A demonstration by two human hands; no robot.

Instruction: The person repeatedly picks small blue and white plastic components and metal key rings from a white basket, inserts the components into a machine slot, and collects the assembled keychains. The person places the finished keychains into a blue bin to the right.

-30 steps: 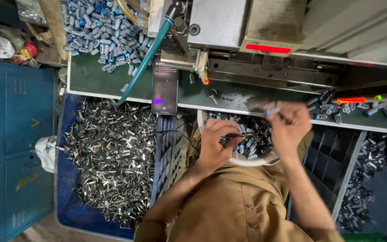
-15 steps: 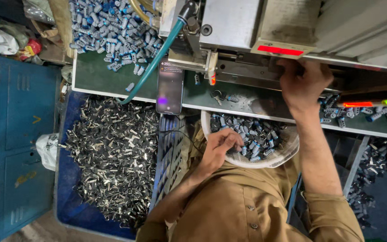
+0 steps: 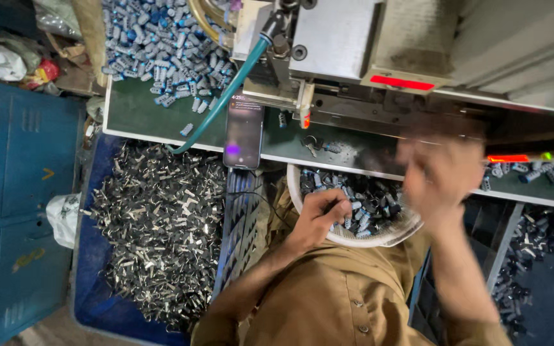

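A white bowl (image 3: 400, 233) of small blue-grey cylindrical parts (image 3: 370, 202) rests on my lap below the bench edge. My left hand (image 3: 320, 216) lies in the bowl's left side, fingers curled around a few of those parts. My right hand (image 3: 440, 174) is raised over the bowl's right rim, just in front of the grey machine (image 3: 379, 48). It is badly blurred by motion, so I cannot make out its fingers or whether it holds anything.
A phone (image 3: 243, 136) with a lit screen leans on the green bench (image 3: 142, 115). More cylinders are heaped at the bench's far left (image 3: 155, 45) and right (image 3: 546, 172). A blue bin of metal scraps (image 3: 155, 224) sits at my left, and a teal hose (image 3: 226, 96) runs to the machine.
My right hand has pulled back from the machine's slot toward the bowl. My left hand stays in the bowl, shifted slightly.
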